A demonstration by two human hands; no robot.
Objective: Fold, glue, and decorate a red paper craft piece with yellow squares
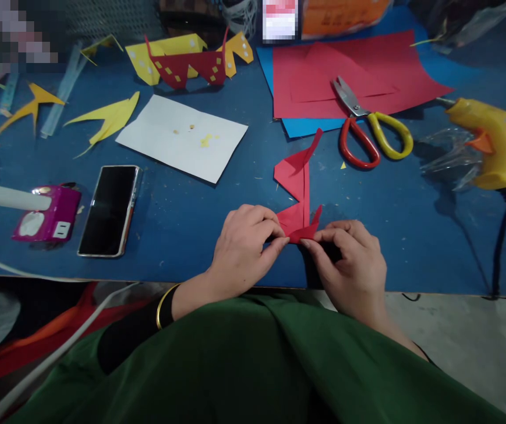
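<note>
"What's the person in the green top [244, 347] holding?"

"A red paper cutout [306, 191], there at the near side of the desk [182, 218]. Its long strip runs away from the body, and the near end is folded up into a flap."

"Are both hands on it?"

"Both, from where I stand. The left hand [248, 247] pinches the near end between thumb and fingers, and the right hand [350, 259] pinches the other side of that same end. There's a small gap between the two, with red paper across it."

"And the far end?"

"Nobody's touching that. It has a pointed lobe on the left and a thin tail sticking up to the right."

"Where are the scissors [355, 110]?"

"Beyond the right hand, blades lying on the red sheets [394, 65], with the handles over the desk. The yellow glue gun [495, 141] is well off to the right."

"I see a white sheet [165, 129] too."

"Yes, beyond the left hand, with little yellow scraps [209, 140] on it. Behind that is a red mask [191, 59] dotted with yellow squares, and over to the left lies a phone [109, 212], its screen dark."
</note>
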